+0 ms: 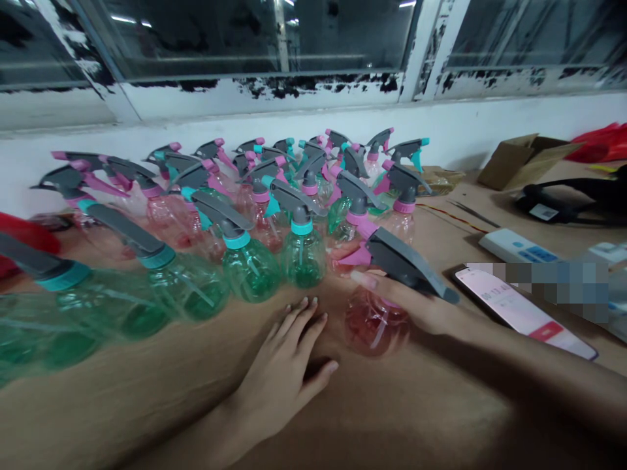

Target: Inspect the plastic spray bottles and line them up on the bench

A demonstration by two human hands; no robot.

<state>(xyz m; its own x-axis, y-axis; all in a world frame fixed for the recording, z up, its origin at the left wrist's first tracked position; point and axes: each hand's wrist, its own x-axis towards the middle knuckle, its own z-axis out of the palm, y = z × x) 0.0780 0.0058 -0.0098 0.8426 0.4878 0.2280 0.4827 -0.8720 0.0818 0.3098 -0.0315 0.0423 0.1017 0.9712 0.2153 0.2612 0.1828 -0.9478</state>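
My right hand [406,297] grips a spray bottle [375,326] by its neck, below the grey and pink trigger head. This bottle is clear pink and stands at the right of the front row. My left hand [284,365] lies on the table with its fingers stretched out, holding nothing. Just beyond its fingertips are a green spray bottle [252,267] with a turquoise collar and another green spray bottle [304,254]. More green bottles [189,281] continue the row to the left, their grey heads pointing different ways.
Behind stand several pink and green spray bottles [166,212] near the white wall [450,130]. At right on the wooden table [313,418] lie a phone [519,307], a white device [519,245], a black strap [573,199], tweezers [473,212] and a cardboard box [519,160]. Red plastic [600,143] sits beyond.
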